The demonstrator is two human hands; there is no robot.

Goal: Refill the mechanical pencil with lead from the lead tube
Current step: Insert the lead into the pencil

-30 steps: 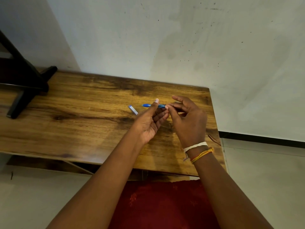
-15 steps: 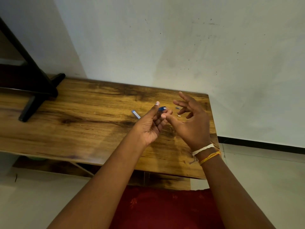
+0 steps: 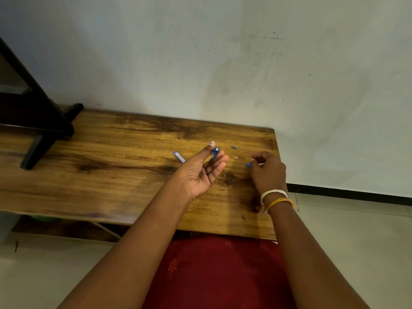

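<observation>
My left hand (image 3: 204, 169) holds the blue mechanical pencil (image 3: 215, 151) between thumb and fingers, its end pointing up toward the camera, most of its barrel hidden by the fingers. My right hand (image 3: 267, 171) rests on the wooden table (image 3: 111, 166) to the right, fingers pinched on a small blue piece (image 3: 249, 164). A tiny white piece (image 3: 236, 157) and a small grey-blue piece (image 3: 233, 147) lie on the table between the hands. The lead tube (image 3: 179, 156), clear with a blue end, lies flat just left of my left hand.
A black stand (image 3: 42, 132) occupies the table's far left. The table's back edge meets a white wall, and its right edge is just beyond my right hand. Red cloth (image 3: 218, 273) covers my lap below the front edge.
My right hand has moved away from the pencil to the right and down onto the table, now pinching a small blue piece. The left hand keeps the pencil, now tipped end-on.
</observation>
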